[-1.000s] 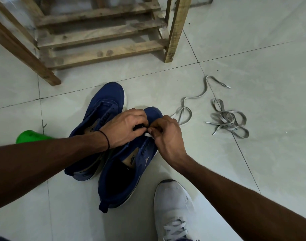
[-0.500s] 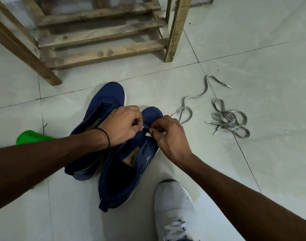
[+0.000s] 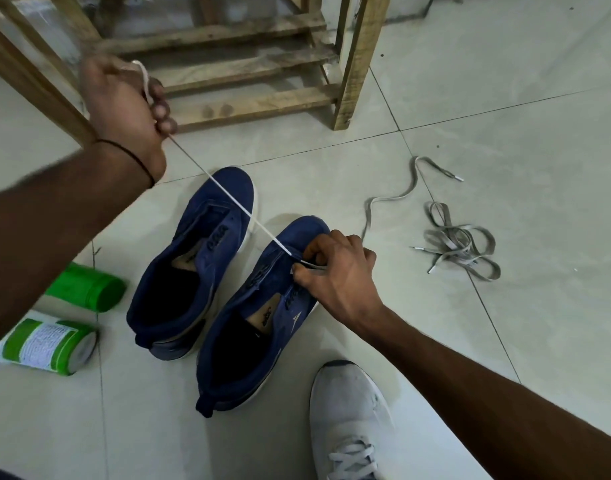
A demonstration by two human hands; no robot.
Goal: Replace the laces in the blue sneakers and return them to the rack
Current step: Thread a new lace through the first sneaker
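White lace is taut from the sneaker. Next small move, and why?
Probably thread the end the right hand pinches into the opposite eyelet of the nearer blue sneaker: the left hand holds the white lace taut, and no lace crosses the tongue.

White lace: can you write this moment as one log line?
step: threading white lace | left hand: grips lace, taut | right hand: pinches lace at right-side blue sneaker | grey laces: on floor
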